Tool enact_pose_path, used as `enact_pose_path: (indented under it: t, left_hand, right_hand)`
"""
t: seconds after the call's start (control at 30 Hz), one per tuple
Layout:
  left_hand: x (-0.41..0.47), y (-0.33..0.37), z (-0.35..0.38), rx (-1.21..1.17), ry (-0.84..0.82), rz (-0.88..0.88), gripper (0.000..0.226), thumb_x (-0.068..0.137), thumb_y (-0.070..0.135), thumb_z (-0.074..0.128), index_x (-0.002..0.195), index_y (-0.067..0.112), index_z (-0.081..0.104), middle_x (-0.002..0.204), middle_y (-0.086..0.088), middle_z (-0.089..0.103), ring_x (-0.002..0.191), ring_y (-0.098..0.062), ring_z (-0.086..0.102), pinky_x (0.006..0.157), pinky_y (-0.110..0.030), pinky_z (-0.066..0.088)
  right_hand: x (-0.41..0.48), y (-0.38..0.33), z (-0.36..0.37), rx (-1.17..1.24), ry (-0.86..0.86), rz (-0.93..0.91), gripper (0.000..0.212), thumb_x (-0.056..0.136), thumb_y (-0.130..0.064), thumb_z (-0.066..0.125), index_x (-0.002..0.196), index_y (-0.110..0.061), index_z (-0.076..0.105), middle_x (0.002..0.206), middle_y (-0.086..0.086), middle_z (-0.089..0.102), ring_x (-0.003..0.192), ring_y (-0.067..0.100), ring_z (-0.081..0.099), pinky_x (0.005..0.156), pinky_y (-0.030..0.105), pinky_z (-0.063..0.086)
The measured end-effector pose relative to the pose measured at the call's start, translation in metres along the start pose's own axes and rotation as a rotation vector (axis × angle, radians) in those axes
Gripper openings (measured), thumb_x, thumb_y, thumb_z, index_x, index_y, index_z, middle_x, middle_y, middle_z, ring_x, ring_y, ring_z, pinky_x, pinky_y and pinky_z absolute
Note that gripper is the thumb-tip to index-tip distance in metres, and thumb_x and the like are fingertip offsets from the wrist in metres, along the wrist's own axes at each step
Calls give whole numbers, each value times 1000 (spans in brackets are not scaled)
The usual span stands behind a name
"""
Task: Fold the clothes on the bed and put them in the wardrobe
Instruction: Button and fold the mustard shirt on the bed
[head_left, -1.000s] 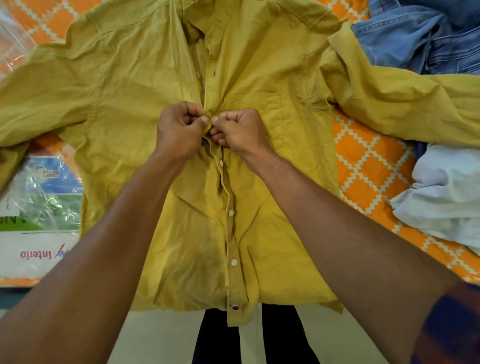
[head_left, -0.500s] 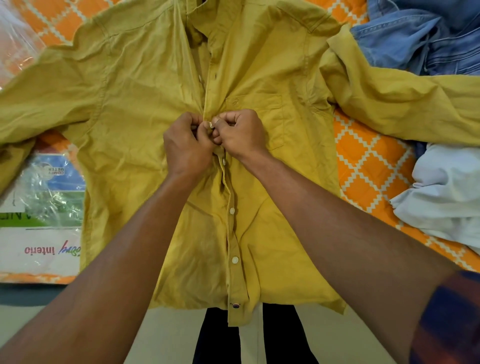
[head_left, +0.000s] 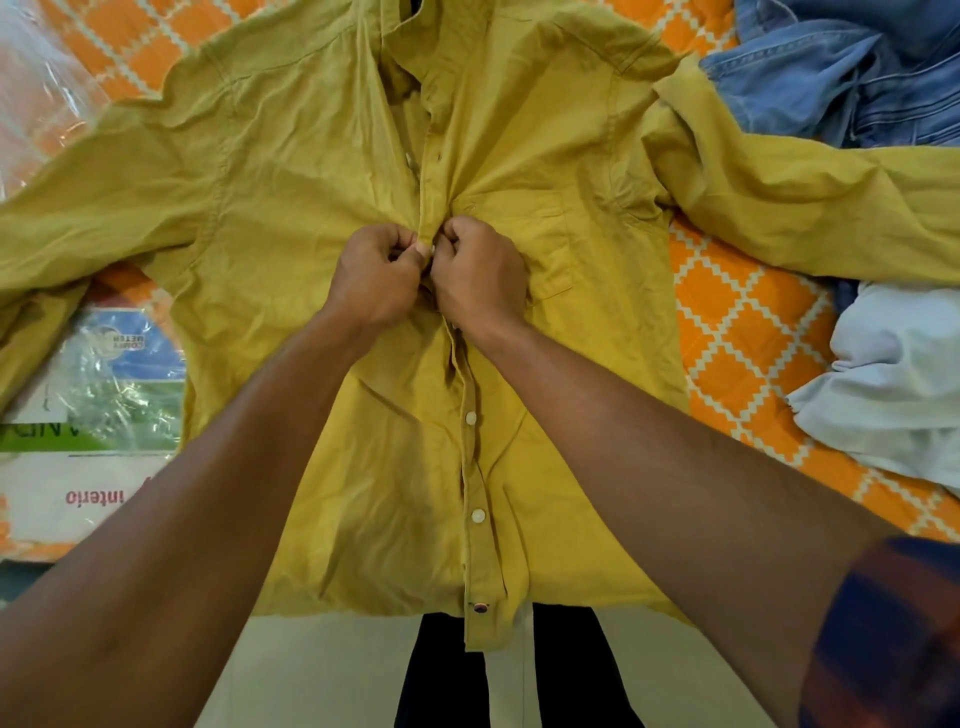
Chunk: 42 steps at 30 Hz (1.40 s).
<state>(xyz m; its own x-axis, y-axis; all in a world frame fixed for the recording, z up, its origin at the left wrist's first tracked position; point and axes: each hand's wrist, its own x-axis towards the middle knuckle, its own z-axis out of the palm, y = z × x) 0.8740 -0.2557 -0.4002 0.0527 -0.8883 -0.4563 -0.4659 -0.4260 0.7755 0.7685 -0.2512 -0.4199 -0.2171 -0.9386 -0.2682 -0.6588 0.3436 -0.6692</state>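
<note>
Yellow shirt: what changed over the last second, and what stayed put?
The left hand edged in against the right hand at the placket of the yellow shirt; both keep pinching it there. The shirt stays spread on the orange bedspread; the jeans and white garment have not moved.

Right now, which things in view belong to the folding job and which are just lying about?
In the job: mustard-yellow button-up shirt, pinched at its placket by left hand and right hand; crumpled blue denim garment; pale white cloth garment.
Lying about: clear plastic-wrapped package; orange diamond-patterned bedspread.
</note>
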Motion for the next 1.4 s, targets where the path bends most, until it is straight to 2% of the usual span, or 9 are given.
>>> enact_pose_path:
  t: [0.3,0.47,0.63,0.77,0.93,1.07,1.17,1.23,1.4]
  left_hand:
    - [5,-6,9,177,133,47,13,100,20,54,93,15,63,71,9,56,66,-10,52,65,-28,43]
    - [5,-6,1,71,59,21,12,97,21,61,92,14,69,77,2,66,72,-12,62,69,-31,53]
    - [11,1,-24,-120,-147,-61,10,92,17,73,84,14,71,71,1,64,62,-4,59,62,-18,54]
    - [17,11,-34,146,-169,2,14,88,25,78,88,11,75,76,3,69,64,-5,60,59,-16,53]
    - [17,27,-34,339,24,329,7,84,22,77,90,21,75,80,10,65,69,-3,59,64,-14,48]
    - [41,40,-36,375,83,490,23,84,15,60,101,18,75,100,2,63,85,-13,60,70,-21,42]
    - [64,41,-37,566,82,422,29,90,20,57,113,22,73,105,-1,63,97,-22,61,72,-30,40]
    - [72,37,-38,683,88,330,27,93,27,57,117,27,70,105,-2,64,99,-23,61,72,-33,42]
    - [77,28,-40,390,112,135,24,89,35,67,111,25,68,79,9,64,82,-14,65,69,-31,50]
  right_hand:
    - [-18,15,2,497,80,92,9,92,-13,70,91,-19,76,74,-5,75,67,10,72,67,40,63]
    - [-34,16,7,488,133,13,20,93,-18,73,110,-8,78,106,2,78,92,3,72,80,19,58]
    - [-16,13,-2,490,-13,155,14,87,-28,80,93,-15,80,78,-4,77,71,10,73,68,30,61]
    - [-12,6,-19,553,-144,242,13,88,-19,79,76,-19,74,66,0,73,60,13,70,57,32,59]
    - [0,-13,-37,216,69,57,7,83,-19,72,82,-22,78,67,-13,68,67,4,67,63,21,52]
    - [30,-39,-48,91,173,-156,14,83,-19,72,96,-15,77,76,-8,68,76,12,66,72,30,53]
    - [61,-51,-40,-158,22,-225,9,79,-20,69,84,-12,70,77,-2,59,76,18,58,66,34,46]
    - [76,-57,-36,-364,-77,-184,23,76,-22,69,68,-16,48,75,-2,48,73,21,50,58,31,34]
    - [76,-57,-42,-463,-51,-173,30,86,-27,73,80,-17,46,83,1,50,77,21,49,63,31,38]
